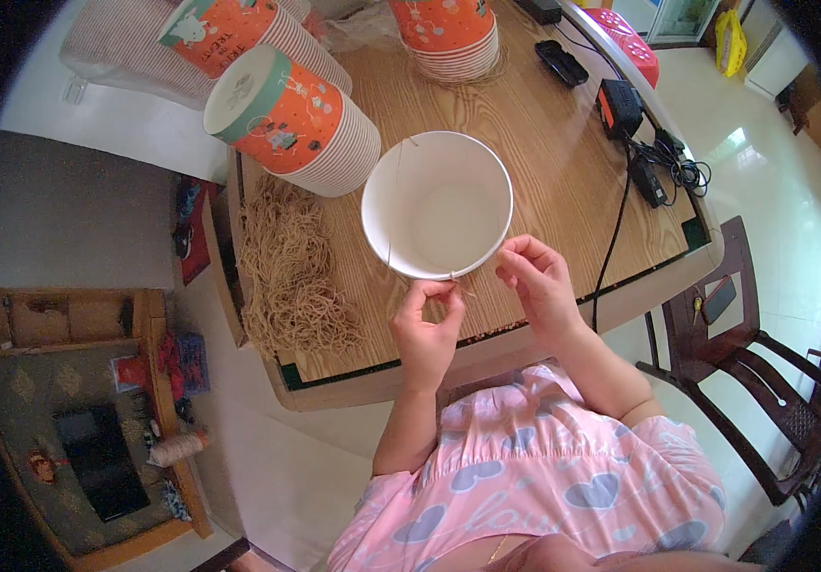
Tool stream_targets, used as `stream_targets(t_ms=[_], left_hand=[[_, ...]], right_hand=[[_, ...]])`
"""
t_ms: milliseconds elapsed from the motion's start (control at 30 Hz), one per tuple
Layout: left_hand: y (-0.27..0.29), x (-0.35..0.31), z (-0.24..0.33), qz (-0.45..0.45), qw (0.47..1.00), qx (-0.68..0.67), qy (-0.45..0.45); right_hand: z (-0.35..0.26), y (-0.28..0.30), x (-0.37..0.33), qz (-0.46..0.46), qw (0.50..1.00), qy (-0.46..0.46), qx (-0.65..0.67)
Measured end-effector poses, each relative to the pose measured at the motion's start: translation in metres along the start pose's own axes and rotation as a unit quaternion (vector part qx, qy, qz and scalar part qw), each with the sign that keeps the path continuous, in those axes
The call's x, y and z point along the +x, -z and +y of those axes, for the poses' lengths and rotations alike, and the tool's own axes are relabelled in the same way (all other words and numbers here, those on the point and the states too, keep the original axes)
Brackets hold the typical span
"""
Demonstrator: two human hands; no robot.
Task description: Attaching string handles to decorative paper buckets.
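A white paper bucket (439, 205) stands with its mouth up on the wooden table in front of me. A thin brown twine (390, 243) lies along its left inner wall and comes out over the near rim. At that rim my left hand (427, 329) pinches the twine, thumb against finger, with a short end sticking out. My right hand (539, 281) is just right of the rim, thumb and forefinger pressed together. Whatever lies between those fingertips is too small to make out. A tangled heap of brown twine (287, 272) lies left of the bucket.
Stacked orange printed paper buckets (306, 124) lean at the back left; another stack (444, 38) stands at the back. A black power adapter (620, 108) with cables and a small black tray (561, 64) lie at the right. A dark wooden chair (744, 362) is beside the table (544, 162).
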State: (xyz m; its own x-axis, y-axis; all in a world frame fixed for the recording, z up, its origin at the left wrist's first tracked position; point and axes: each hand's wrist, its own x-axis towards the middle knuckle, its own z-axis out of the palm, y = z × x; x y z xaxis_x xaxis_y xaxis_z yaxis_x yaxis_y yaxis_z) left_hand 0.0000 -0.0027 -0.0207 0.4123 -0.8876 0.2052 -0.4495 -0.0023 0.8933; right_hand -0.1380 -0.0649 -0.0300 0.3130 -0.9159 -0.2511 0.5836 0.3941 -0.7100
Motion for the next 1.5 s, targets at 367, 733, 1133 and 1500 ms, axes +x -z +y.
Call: stream_targets(t_ms=[367, 733, 1133, 1500], left_hand=[[0.002, -0.001, 0.001, -0.049, 0.997, -0.058, 0.017], [-0.001, 0.000, 0.013, -0.028, 0.999, 0.016, -0.006], [0.001, 0.000, 0.010, -0.061, 0.998, 0.013, 0.004], [0.000, 0.000, 0.015, -0.050, 0.999, 0.001, 0.013]], right_hand=[[0.022, 0.010, 0.001, -0.106, 0.985, -0.059, -0.119], [0.031, 0.005, 0.001, -0.079, 0.994, -0.054, -0.044], [0.020, -0.002, -0.004, -0.065, 0.995, -0.054, -0.055], [0.024, -0.002, -0.002, -0.025, 0.999, -0.041, -0.015]])
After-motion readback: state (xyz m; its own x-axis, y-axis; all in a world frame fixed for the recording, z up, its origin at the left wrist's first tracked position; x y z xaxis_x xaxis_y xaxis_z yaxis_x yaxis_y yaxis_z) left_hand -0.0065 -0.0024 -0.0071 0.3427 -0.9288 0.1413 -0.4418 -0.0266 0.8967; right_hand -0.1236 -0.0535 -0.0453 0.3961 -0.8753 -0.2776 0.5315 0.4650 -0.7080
